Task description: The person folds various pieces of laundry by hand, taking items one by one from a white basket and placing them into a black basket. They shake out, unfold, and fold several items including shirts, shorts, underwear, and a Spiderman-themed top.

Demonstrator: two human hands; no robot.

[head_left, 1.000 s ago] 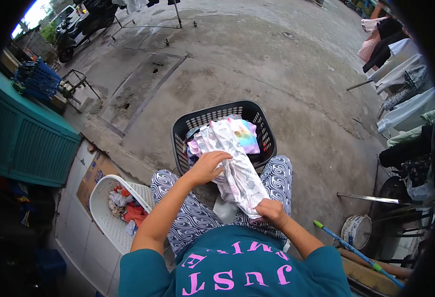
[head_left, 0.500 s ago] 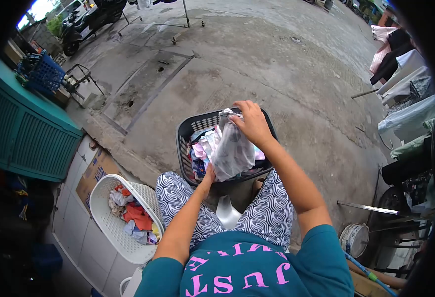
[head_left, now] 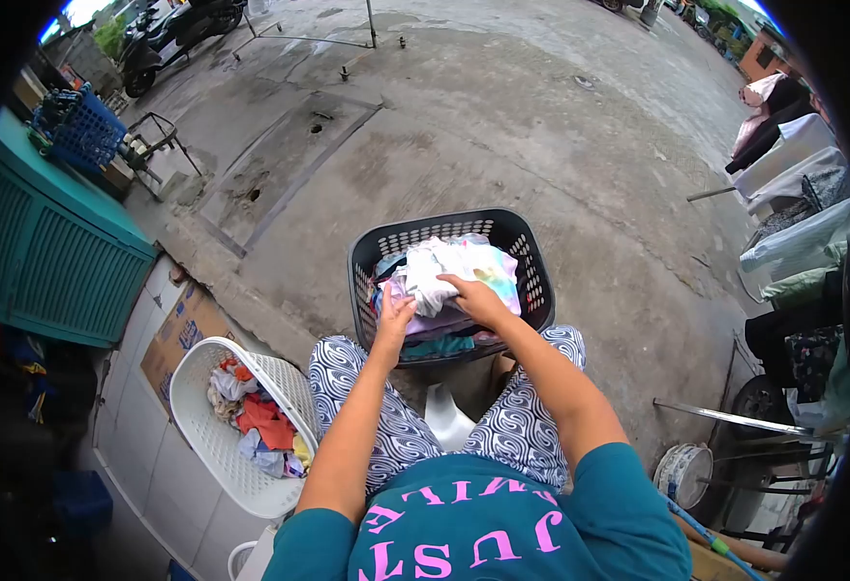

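A dark grey plastic basket [head_left: 451,219] stands on the concrete in front of my knees, with several light, coloured garments inside. My right hand [head_left: 475,298] pinches the near edge of a white cloth [head_left: 433,270] that lies bunched on top of the pile. Beside it, my left hand [head_left: 393,312] is at the cloth's lower left, over a lilac garment, thumb and fingers raised and apart. A tie-dye pastel garment [head_left: 495,269] lies at the right of the pile.
A white basket [head_left: 209,441] with red and pale clothes stands at my left on the tiles, by flattened cardboard [head_left: 188,327]. Teal shutters [head_left: 52,242] are at the left. Hanging laundry [head_left: 798,160], a metal bar and a white bucket [head_left: 683,474] stand at the right.
The greyish-white cloth I held upright has come down onto the pile as a bunched shape. My right hand has moved down toward me, and my left hand has shifted slightly up and left.
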